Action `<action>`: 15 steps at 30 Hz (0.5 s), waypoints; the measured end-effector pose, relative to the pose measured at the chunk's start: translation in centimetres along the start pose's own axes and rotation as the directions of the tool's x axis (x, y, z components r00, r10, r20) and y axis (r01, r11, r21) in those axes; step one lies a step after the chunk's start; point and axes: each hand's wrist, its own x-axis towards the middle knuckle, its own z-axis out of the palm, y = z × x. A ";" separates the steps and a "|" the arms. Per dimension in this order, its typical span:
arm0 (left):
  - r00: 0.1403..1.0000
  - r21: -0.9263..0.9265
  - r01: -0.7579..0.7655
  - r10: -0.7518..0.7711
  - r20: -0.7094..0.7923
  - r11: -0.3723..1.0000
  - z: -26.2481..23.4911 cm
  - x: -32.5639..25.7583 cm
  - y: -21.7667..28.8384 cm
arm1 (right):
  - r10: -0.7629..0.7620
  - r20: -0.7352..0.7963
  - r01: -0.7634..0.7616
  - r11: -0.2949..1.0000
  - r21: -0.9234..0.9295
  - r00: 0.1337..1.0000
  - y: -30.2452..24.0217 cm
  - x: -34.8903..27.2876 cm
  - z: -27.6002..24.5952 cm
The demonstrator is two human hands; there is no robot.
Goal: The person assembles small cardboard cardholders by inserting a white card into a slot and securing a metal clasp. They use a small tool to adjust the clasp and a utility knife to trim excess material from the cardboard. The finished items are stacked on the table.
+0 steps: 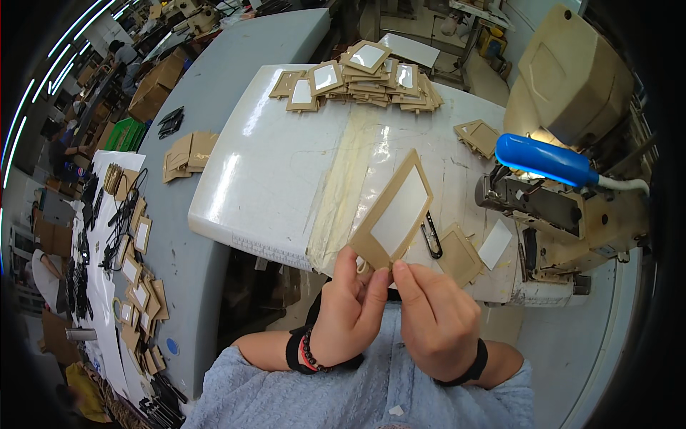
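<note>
A tan card holder (365, 244) with a pale window stands tilted up in front of me. My left hand (341, 319) is closed on its lower end, thumb and fingers gripping the edge. At the bottom corner my right hand (441, 322) pinches with thumb and forefinger; whatever small part lies between those fingertips is hidden. Just beyond the holder, black thread snips (433, 239) lie on the white sewing table (279, 164). Beside them rest another tan piece (459, 259) and a white card (494, 244).
On the right stands a sewing machine (557, 222) under a blue lamp (547, 159). A heap of tan holders (379, 79) lies at the table's far side. More tan pieces (139, 286) and black cords (128, 214) cover the grey bench to the left. Other people are in the left background.
</note>
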 end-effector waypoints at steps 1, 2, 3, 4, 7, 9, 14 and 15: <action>1.000 0.052 -0.008 0.007 0.008 0.999 -0.1 -0.1 0.0 | -0.003 0.032 0.003 1.000 -0.011 0.999 0.0 0.2 -0.3; 1.000 0.106 -0.016 0.015 0.014 0.994 -0.2 -0.1 0.1 | -0.010 0.057 0.008 0.999 0.034 0.998 0.2 0.3 -0.6; 1.000 0.159 -0.025 0.022 0.020 0.987 -0.4 -0.2 0.1 | -0.018 0.082 0.011 0.997 0.079 0.996 0.6 0.5 -0.9; 0.999 0.134 -0.002 -0.004 0.045 0.991 -0.5 -0.2 0.2 | -0.027 0.107 0.014 0.992 0.125 0.994 1.1 0.7 -1.0; 0.991 0.003 0.083 -0.083 0.108 0.997 -0.8 -0.2 0.5 | -0.078 0.125 0.037 0.953 0.302 0.989 2.9 0.9 -1.1; 0.978 -0.164 0.165 -0.140 0.153 0.972 -0.8 0.1 0.7 | -0.080 0.071 0.044 0.910 0.412 0.994 3.9 0.8 -0.4; 0.959 -0.439 0.265 -0.187 0.214 0.858 -0.5 0.8 1.1 | 0.068 0.037 -0.076 0.927 0.368 0.997 2.4 0.4 -0.4; 0.951 -0.465 0.292 -0.202 0.235 0.836 -0.5 0.9 1.1 | 0.078 0.041 -0.088 0.938 0.334 0.996 2.2 0.2 -0.5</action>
